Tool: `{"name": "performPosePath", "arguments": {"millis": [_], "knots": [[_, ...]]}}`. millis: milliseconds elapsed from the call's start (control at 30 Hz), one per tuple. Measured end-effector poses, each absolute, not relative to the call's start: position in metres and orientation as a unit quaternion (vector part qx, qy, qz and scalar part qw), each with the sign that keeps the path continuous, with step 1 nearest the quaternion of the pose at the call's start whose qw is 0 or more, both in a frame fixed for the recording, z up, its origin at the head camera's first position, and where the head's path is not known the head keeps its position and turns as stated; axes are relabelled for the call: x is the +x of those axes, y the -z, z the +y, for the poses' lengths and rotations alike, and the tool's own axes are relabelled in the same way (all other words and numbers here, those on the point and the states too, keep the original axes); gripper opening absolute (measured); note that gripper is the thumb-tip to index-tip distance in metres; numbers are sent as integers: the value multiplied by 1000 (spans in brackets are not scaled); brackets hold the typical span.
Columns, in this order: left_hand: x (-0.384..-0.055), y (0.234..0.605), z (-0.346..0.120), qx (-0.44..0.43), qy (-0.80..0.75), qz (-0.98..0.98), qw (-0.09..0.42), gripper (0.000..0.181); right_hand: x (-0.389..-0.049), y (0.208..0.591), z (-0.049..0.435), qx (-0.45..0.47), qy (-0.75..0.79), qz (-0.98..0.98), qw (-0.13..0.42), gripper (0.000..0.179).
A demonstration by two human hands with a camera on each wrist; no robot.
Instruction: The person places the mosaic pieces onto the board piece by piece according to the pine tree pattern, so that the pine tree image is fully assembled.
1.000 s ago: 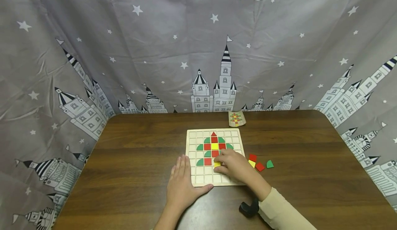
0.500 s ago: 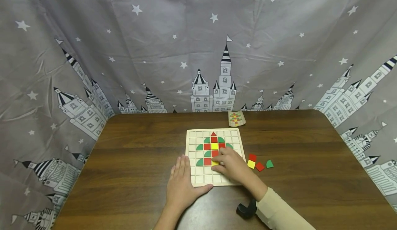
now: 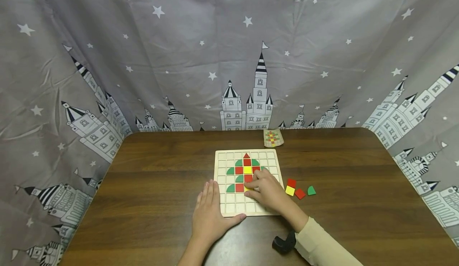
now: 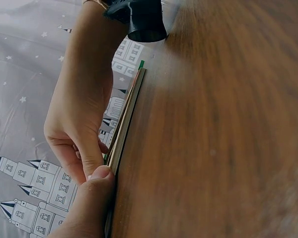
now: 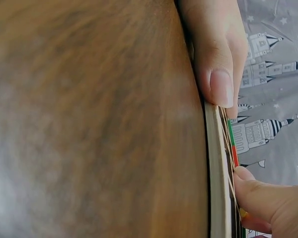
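Note:
A light wooden grid board (image 3: 230, 207) lies on the table, with red, green and yellow tiles set in a tree-like pattern. My left hand (image 3: 209, 216) rests at its left side, fingers straight and the thumb along the near edge. Over the board's middle, my right hand (image 3: 267, 191) pinches a yellow square tile (image 3: 246, 189) with thumb and fingers, in the cell right of a red square tile (image 3: 239, 188). The hand covers most of that yellow tile and the cells to its right. In the right wrist view, the thumb of my left hand (image 5: 221, 74) touches the board's edge.
Right of the board lie loose tiles: a red square (image 3: 291, 183), a yellow square (image 3: 290, 190), another red square (image 3: 300, 194) and a green quarter-circle (image 3: 311, 190). A curled pattern card (image 3: 273, 138) is behind the board. A black wrist mount (image 3: 284, 243) sits by the right sleeve.
My right hand has moved slightly left and settled, bringing the yellow tile into the cell beside the red one. The left hand has stayed in place.

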State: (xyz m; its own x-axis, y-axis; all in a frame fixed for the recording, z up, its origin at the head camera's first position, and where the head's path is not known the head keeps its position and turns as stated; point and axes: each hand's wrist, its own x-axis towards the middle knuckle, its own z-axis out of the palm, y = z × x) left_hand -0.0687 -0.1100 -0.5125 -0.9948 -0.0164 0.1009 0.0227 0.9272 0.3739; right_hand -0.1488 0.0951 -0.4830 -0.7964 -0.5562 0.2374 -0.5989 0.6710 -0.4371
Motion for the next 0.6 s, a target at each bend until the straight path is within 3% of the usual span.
{"name": "performPosePath", "arguments": {"millis": [600], "knots": [[-68,513,-110,-2,189,-980,53,135,-150,484,93,296,-243,-923,33,21]]}}
